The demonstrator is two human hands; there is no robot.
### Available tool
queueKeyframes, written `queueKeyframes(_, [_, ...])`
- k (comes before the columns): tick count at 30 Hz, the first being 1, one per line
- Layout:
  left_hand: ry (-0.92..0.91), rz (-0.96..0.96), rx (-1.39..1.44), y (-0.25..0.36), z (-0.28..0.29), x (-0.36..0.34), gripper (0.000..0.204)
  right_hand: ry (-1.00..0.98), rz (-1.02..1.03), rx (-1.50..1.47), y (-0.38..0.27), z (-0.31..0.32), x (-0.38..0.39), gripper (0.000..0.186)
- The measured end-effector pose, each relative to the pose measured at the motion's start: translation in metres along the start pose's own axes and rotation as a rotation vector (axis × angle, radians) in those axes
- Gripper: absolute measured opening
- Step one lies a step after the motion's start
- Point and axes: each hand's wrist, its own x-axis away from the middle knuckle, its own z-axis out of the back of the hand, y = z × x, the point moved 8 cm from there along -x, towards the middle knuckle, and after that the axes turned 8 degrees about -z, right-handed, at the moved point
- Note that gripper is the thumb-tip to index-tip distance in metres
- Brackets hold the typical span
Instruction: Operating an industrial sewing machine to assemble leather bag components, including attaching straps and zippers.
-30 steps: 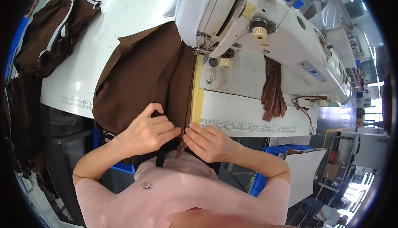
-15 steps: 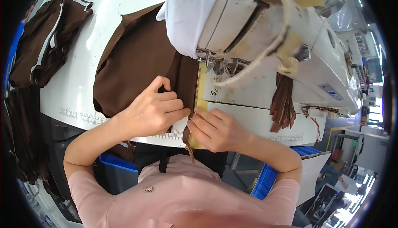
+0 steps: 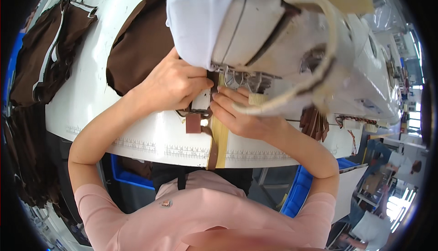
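Observation:
My left hand [image 3: 182,84], closed with bent fingers, grips the brown fabric [image 3: 137,45] just in front of the sewing machine's needle area [image 3: 230,75], which is partly blurred and hidden. My right hand [image 3: 242,116] lies beside it, fingers together on the narrow brown strip at the edge of a long yellow guide [image 3: 220,153], below the metal foot. The strip's tail runs down over the table's front edge. A small reddish-brown square [image 3: 193,123] lies below my left fingers. A white cloth [image 3: 187,18] drapes over the machine head.
Brown pieces with white strips [image 3: 36,64] lie on the white table [image 3: 137,148] at left, above more dark fabric. Cut brown strips [image 3: 315,125] rest at right. Blue bins [image 3: 296,191] stand below the table. Co-workers [image 3: 365,228] are in the right background.
Both hands have moved forward toward the needle area, carrying the brown fabric deeper under the machine. The machine now looms larger in view, and more of the table's front shows.

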Motion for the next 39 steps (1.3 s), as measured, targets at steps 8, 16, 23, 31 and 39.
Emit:
queueKeyframes(8, [0.11,-0.118,-0.061,0.004,-0.004,0.005,0.008,0.1,-0.032,-0.005,-0.01,0.007,0.004,0.015])
queueKeyframes(16, [0.119,-0.229,-0.114,0.011,-0.005,0.008,0.013,0.101,-0.02,0.032,-0.011,0.006,0.003,0.015])
queueKeyframes(23, [0.078,-0.18,-0.088,-0.002,0.004,0.002,0.02,0.097,-0.15,0.01,0.006,0.003,-0.003,0.017])
queueKeyframes(31, [0.09,-0.028,0.003,-0.013,0.006,0.012,0.021,0.037,-0.907,-0.587,0.071,-0.015,0.024,0.012])
queueKeyframes(39, [0.272,-0.032,-0.04,-0.007,0.025,0.024,0.03,0.118,-0.77,-0.459,0.023,0.003,0.02,0.018])
